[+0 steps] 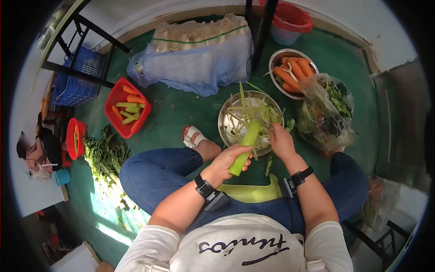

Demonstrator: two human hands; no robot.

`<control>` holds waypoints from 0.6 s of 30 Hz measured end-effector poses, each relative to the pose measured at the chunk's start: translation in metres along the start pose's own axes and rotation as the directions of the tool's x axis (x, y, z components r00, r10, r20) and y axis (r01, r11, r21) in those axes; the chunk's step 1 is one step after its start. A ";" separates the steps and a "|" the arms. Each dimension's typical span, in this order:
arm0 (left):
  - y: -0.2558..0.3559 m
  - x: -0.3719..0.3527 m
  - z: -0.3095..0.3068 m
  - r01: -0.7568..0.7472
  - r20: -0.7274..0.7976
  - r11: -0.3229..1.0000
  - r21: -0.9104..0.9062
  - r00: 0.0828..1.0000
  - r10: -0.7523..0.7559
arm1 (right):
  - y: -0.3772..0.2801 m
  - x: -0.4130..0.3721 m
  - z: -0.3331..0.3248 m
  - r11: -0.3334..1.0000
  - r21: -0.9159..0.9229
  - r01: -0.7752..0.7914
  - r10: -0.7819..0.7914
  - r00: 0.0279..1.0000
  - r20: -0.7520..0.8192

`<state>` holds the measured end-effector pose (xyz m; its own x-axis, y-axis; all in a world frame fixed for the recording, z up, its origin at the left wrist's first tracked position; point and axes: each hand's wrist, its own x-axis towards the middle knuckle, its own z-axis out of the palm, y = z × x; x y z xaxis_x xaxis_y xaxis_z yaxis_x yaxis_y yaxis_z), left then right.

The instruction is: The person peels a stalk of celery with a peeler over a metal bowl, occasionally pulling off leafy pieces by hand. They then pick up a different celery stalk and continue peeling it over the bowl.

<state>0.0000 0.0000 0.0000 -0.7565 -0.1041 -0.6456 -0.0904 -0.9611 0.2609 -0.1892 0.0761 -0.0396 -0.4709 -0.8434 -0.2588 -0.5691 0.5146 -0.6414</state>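
My left hand (228, 164) is wrapped round the lower part of a thick, pale green celtuce stem (247, 147). The stem slants up and away over a round steel basin (223, 131) that holds many thin green peelings (236, 119). Close to the stem's upper end, my right hand (282, 141) is closed, its fingers pinched together at the basin's right rim. Whatever it grips is mostly hidden by the fingers and blends into the peelings. Both wrists wear black straps with small devices.
A red basin (108, 110) holds carrots and green stems; leafy stalks (106, 149) lie below it. Behind are a blue mesh sack (195, 68) and table legs. To the right are a steel bowl of carrots (297, 75) and a plastic bag of greens (324, 113). A person (43, 154) sits far left.
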 end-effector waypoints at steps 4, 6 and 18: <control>-0.003 0.002 0.010 -0.052 -0.043 0.988 0.146 0.997 0.059 | -0.010 -0.002 -0.011 0.895 -0.182 0.407 -0.420 0.906 -0.042; -0.001 -0.002 0.013 -0.059 -0.088 0.975 0.214 0.993 0.080 | -0.012 0.000 -0.008 0.892 -0.205 0.402 -0.418 0.907 -0.042; -0.002 -0.002 0.008 -0.058 -0.092 0.946 0.320 0.991 0.092 | 0.017 0.002 -0.004 0.993 -0.078 0.087 -0.096 0.989 -0.113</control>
<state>-0.0038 0.0041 0.0065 -0.6987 -0.2153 -0.6822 -0.2485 -0.8212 0.5137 -0.2025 0.0834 -0.0477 -0.4875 -0.8658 -0.1131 -0.6586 0.4497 -0.6034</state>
